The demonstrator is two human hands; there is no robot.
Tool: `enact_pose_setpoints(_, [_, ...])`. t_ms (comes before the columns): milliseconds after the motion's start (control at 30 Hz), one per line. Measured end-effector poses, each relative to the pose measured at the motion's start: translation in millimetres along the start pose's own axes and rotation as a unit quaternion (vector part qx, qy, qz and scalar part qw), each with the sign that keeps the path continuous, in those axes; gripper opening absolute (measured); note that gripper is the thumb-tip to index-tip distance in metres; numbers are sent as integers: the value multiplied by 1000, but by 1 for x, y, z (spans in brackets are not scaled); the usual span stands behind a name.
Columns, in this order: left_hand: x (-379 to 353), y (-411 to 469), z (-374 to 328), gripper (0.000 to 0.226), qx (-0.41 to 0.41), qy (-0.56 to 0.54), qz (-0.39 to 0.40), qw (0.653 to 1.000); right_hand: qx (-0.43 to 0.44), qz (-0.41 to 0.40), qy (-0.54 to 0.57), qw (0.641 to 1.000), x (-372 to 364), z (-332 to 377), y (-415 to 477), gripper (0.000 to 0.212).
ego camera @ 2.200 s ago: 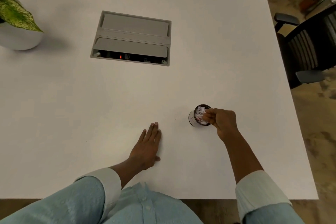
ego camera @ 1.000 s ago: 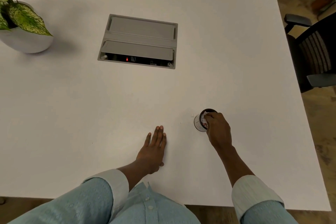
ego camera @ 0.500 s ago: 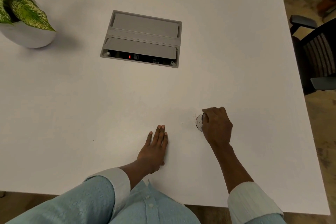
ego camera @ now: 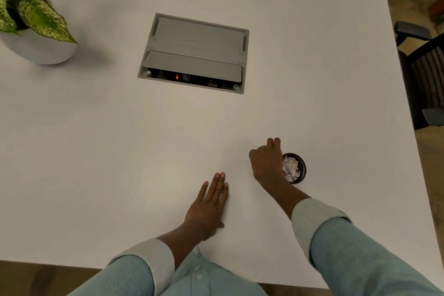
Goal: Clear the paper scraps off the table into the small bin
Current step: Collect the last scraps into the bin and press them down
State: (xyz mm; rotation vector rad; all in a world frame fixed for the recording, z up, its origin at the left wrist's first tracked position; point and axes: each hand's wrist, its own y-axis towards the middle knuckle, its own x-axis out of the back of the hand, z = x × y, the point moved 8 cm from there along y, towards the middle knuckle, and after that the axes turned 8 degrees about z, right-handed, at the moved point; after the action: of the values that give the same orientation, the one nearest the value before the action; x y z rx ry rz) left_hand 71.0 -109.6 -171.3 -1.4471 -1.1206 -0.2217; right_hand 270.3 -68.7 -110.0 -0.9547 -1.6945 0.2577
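I note a potted plant [ego camera: 36,31] at the far left corner of the white table [ego camera: 96,151]: a pale round pot with speckled green leaves hanging over its rim. It stands well apart from the work area.

Toward the middle, a grey cable hatch [ego camera: 194,53] is set flush into the tabletop. Its near flap is raised, with a small red light showing in the dark gap. Nothing lies between it and the hands.

The left hand [ego camera: 209,206] rests palm down on the table near the front edge. Its fingers are straight and close together, holding nothing. Its light blue sleeve [ego camera: 134,271] is turned back at the cuff.

The right hand [ego camera: 266,163] sits just right of it and further out, knuckles up, fingers bent with the tips down at the table surface. I cannot tell whether anything is pinched beneath them, as the hand hides that spot. The back of this hand overlaps the left rim of the small bin [ego camera: 303,169], so I cannot confirm contact.

The small bin is black and round and stands upright on the table just right of the right hand. The paper scraps [ego camera: 291,168], white and crumpled, are inside it, heaped to about rim level.

Beyond the table's right edge, a dark office chair [ego camera: 425,74] stands on the floor.
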Motion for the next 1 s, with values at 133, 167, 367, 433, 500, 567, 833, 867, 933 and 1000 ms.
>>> enact_pose_setpoints(133, [-5, 5, 3, 110, -4, -9, -6, 1000, 20, 29, -24, 999, -5, 13, 9, 26])
enact_pose_setpoints(167, [-6, 6, 4, 110, -5, -10, -8, 1000, 21, 35, -29, 999, -4, 15, 11, 25])
enact_pose_setpoints(367, [-11, 7, 5, 113, -6, -18, -14, 1000, 15, 52, -22, 998, -1, 19, 18, 32])
enact_pose_setpoints(433, [-11, 8, 6, 114, -5, -19, -14, 1000, 25, 45, -23, 998, -3, 21, 20, 35])
enact_pose_setpoints(500, [-11, 9, 7, 114, -4, -18, -16, 1000, 30, 26, -24, 999, -1, 20, 19, 42])
enact_pose_setpoints(567, [-11, 9, 7, 115, -3, -12, -16, 1000, 28, 12, -11, 999, 3, 17, 16, 43])
enact_pose_setpoints(833, [-8, 6, 5, 117, 7, -1, -10, 1000, -23, -141, 176, 974, 51, -12, -28, 7])
enact_pose_setpoints(867, [-7, 6, 5, 116, 7, 0, -9, 1000, -41, -172, 220, 959, 51, -25, -37, 5])
enact_pose_setpoints(933, [-5, 5, 4, 115, 7, 1, -7, 1000, -99, -230, 279, 927, 44, -56, -56, 6])
enact_pose_setpoints(1000, [-4, 5, 2, 113, 9, 9, -2, 1000, -155, -256, 300, 906, 29, -84, -72, 8])
